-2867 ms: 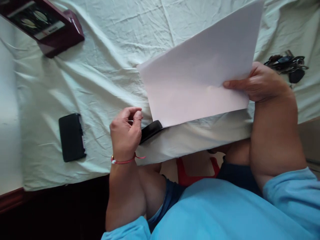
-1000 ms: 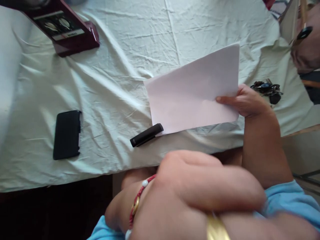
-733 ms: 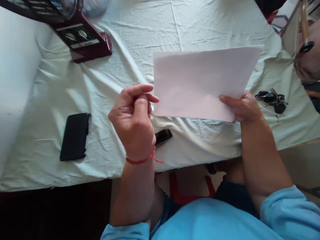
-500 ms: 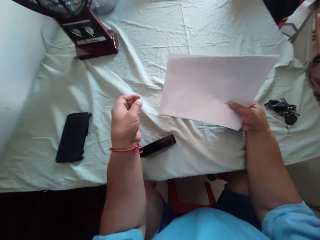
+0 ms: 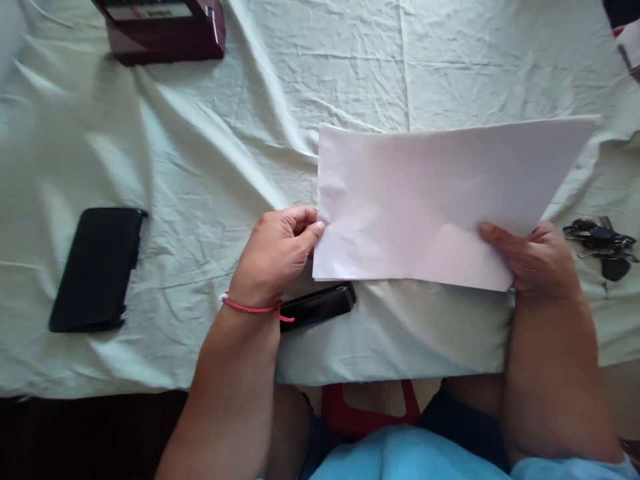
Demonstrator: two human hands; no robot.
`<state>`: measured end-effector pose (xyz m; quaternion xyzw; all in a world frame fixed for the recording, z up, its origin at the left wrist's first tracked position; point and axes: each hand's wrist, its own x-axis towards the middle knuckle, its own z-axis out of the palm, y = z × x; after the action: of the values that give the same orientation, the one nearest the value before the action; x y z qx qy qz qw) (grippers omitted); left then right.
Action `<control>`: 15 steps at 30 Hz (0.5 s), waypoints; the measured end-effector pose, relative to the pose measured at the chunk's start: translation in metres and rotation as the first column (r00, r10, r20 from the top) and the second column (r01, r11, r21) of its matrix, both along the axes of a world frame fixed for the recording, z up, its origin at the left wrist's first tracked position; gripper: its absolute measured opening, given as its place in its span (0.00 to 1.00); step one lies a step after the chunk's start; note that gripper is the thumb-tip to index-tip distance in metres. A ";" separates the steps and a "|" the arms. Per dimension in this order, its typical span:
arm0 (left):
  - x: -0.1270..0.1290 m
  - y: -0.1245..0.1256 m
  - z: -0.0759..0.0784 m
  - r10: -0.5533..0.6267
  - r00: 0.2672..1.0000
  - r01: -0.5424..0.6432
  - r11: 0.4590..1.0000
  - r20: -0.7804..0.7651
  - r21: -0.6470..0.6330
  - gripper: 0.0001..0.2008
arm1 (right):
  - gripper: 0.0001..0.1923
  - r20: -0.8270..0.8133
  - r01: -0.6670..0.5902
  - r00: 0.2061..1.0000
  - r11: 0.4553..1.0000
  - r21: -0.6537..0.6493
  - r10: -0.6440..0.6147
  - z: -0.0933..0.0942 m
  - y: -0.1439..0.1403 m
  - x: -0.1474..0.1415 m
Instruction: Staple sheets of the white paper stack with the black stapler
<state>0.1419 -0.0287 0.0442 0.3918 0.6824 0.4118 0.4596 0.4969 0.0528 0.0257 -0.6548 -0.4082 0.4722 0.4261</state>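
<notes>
White paper sheets (image 5: 420,193), apparently more than one judging by the doubled lower edge, are held up over the cloth-covered table. My left hand (image 5: 280,247) pinches their left edge between thumb and fingers. At the lower right corner my right hand (image 5: 535,257) grips them, thumb on top and the other fingers hidden underneath. A black stapler-like object (image 5: 320,307) lies on the cloth just below the sheets, its left end covered by my left wrist, which wears a red string bracelet (image 5: 250,307).
A black phone case or phone (image 5: 97,270) lies to the left. A bunch of keys (image 5: 603,240) rests at the right. The maroon base of a fan (image 5: 167,37) stands at the back left. The pale green tablecloth (image 5: 200,167) is wrinkled.
My left hand has moved right and taken hold of the sheets' left edge. The sheets have come nearer to me on that side. The view has tilted down.
</notes>
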 end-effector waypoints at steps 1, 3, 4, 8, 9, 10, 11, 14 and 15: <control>0.001 0.000 0.000 0.011 1.000 -0.011 1.000 -0.009 0.002 0.08 | 0.27 0.014 -0.003 1.000 1.000 -0.003 0.003 0.000 0.000 -0.001; 0.003 0.001 0.000 0.045 0.999 -0.045 0.999 -0.027 0.005 0.11 | 0.26 0.037 0.000 0.999 1.000 0.001 0.000 0.001 0.001 -0.002; 0.004 0.000 0.000 0.064 0.997 -0.063 0.998 -0.035 0.007 0.13 | 0.25 0.047 0.007 0.999 1.000 0.014 -0.008 0.001 0.001 -0.003; 0.007 -0.002 0.002 0.090 0.995 -0.090 0.996 0.042 0.013 0.16 | 0.24 0.032 0.043 0.998 0.995 0.088 -0.046 0.002 0.002 -0.005; 0.007 -0.003 0.003 0.071 0.994 -0.072 0.997 0.083 0.010 0.15 | 0.24 0.011 0.055 0.998 0.993 0.108 -0.056 0.001 0.002 -0.005; 0.007 -0.003 0.004 0.045 0.992 -0.045 0.999 0.120 0.001 0.13 | 0.24 -0.008 0.065 0.998 0.990 0.124 -0.065 0.000 0.003 -0.006; 0.006 -0.004 0.005 0.019 0.989 -0.017 1.000 0.146 -0.013 0.12 | 0.24 -0.022 0.073 0.997 0.988 0.134 -0.071 -0.001 0.003 -0.007; 0.005 -0.004 0.006 0.007 0.990 0.003 0.998 0.144 -0.065 0.12 | 0.24 -0.024 0.085 0.996 0.986 0.144 -0.083 -0.004 0.005 -0.007; 0.005 -0.004 0.005 0.023 0.993 -0.015 0.997 0.117 -0.075 0.12 | 0.24 -0.019 0.086 0.996 0.985 0.146 -0.084 -0.004 0.005 -0.007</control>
<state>0.1466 -0.0328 0.0493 0.3431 0.6726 0.4131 0.5092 0.4897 0.0578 0.0212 -0.6355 -0.4110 0.4263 0.4955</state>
